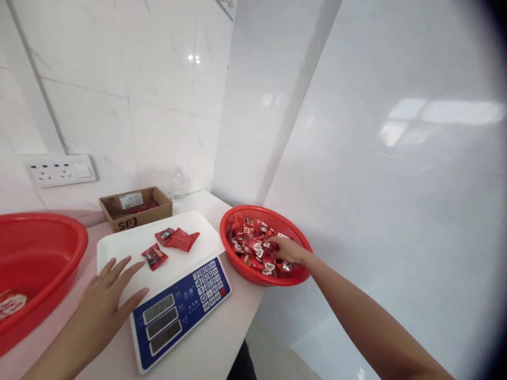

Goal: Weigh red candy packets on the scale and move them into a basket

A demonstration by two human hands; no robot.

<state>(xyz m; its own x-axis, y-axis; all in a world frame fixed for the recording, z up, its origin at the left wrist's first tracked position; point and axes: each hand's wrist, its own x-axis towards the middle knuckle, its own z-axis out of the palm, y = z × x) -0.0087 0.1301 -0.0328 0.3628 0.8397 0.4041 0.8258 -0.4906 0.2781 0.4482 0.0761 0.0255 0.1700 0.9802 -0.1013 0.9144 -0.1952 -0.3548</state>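
Three packets (155, 256) on scale pan (122, 245), 2 o'clock of left hand (105, 298), spread open; right hand (287, 249) inside basket (253, 275), grip undeterminable.

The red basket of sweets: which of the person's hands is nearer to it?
Right. The right hand is inside the red basket, on the packets; the left hand is beyond the scale, at its left edge.

Person, head-camera view: two arms on show.
- Left hand (106, 303): bare, with long, slim fingers.
- Left forearm (55, 356): bare to the picture's edge at 7 o'clock.
- Right hand (288, 250): bare.
- Right forearm (368, 316): long, bare to the edge at 5 o'clock.
- Dark patch (241, 365) at 6 o'clock: possibly clothing, cannot tell.
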